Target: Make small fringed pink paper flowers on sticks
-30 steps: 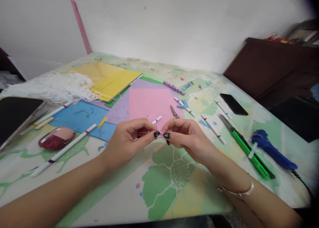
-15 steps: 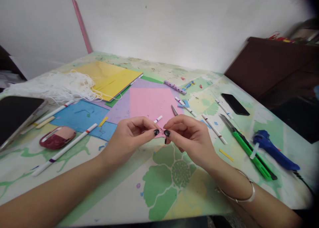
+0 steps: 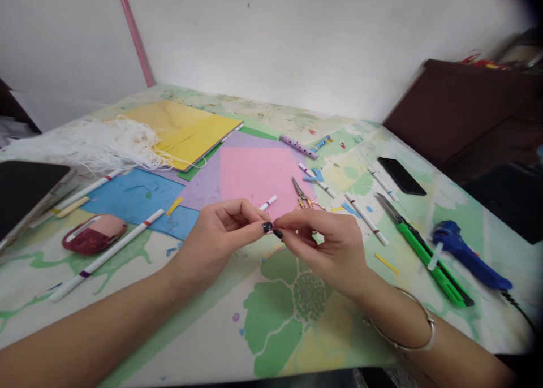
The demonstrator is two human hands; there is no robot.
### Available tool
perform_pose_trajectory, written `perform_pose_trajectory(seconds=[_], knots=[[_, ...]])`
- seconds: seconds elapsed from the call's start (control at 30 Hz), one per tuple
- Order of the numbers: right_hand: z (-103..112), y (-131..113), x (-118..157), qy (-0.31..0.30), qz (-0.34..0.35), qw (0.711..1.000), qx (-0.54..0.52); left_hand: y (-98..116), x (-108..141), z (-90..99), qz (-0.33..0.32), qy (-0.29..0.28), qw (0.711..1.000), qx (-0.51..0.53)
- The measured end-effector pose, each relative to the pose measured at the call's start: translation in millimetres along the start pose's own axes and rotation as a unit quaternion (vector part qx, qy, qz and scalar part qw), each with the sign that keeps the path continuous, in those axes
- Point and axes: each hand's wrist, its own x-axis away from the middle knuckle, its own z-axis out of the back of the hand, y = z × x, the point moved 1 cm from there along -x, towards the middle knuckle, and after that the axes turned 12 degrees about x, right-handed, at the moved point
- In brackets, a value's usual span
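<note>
My left hand and my right hand meet fingertip to fingertip above the near edge of the pink sheet. Thumb and forefinger of each are pinched on a small pink piece, mostly covered by the fingers; its shape cannot be made out. Just past the right hand lie scissors with gold-coloured handles, partly hidden. A white marker rests on the pink sheet beyond the fingertips. Under the pink sheet is a purple sheet.
To the right lie a green cutter knife, a blue glue gun, a black phone and white markers. Leftward are white string, blue sheets, a yellow sheet and a maroon-pink case.
My right hand has turned and its fingers have drawn together against the left fingertips, so less of the pink piece shows. More of the scissors is visible.
</note>
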Motion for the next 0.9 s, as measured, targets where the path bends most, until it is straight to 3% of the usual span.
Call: perform_pose_trajectory(seconds=[0.2,0.5,0.6,0.77,0.9], knots=[[0.6,-2.3,0.2,0.034,0.056,0.996,0.056,0.1,0.1,-1.9,0.028,0.002,0.999,0.037],[-2.0,-0.9,-0.1,0.055,0.076,0.995,0.045,-0.1,2.0,-3.4,0.084,0.009,0.993,0.078],[-0.8,0.9,-1.8,0.006,0.025,1.000,-0.013,-0.2,1.5,-3.1,0.080,0.017,0.994,0.079],[6.3,19.5,-10.4,-0.066,-0.137,0.982,-0.112,0.2,-1.2,-0.1,0.079,0.044,0.992,0.094],[12.3,35.3,-17.3,-0.147,-0.163,0.975,0.034,2.3,-4.4,0.9,0.070,0.063,0.993,0.075]])
